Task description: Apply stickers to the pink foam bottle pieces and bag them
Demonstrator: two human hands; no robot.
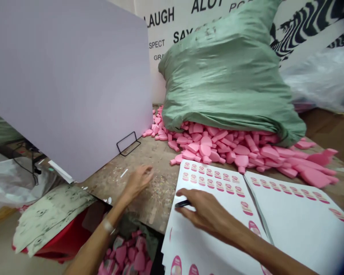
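My right hand [206,212] lies on a white sticker sheet [218,214] and pinches a small black tool [182,203] at its left edge. The sheet carries rows of small pink stickers [212,179]. My left hand [137,179] rests on the worn table top [149,160], its fingers curled and blurred; whether it holds anything is hidden. A pile of pink foam pieces [232,147] spills from a green sack [229,72] behind the sheets.
A second sticker sheet [301,214] lies to the right. A large lilac board [65,80] stands on a black wire stand [128,144] at left. Below the table edge sit more pink pieces [129,256] and a red container [65,236].
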